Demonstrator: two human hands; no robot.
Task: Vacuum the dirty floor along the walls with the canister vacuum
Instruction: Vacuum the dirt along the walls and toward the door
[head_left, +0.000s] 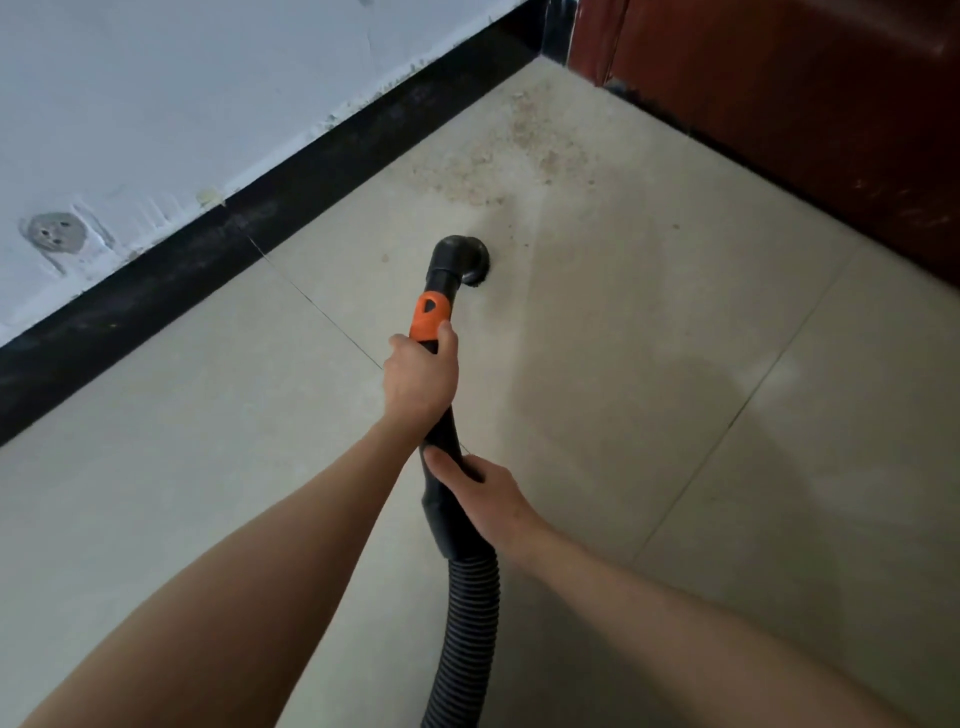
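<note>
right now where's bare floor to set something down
Bare tile lies between the black baseboard and the left hand, and right of the hose. The corner by the brown panel is covered in debris, beyond the nozzle.

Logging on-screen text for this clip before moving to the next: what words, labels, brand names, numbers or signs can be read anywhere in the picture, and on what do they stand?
No readable words, brand names or numbers.
Orange plastic collar on the black vacuum wand: a small dark triangular mark, a symbol, not text.
Grey round wall fitting on the white wall: small holes only, no lettering.
Black ribbed hose, gripped above by left hand and right hand: no label visible.
</note>
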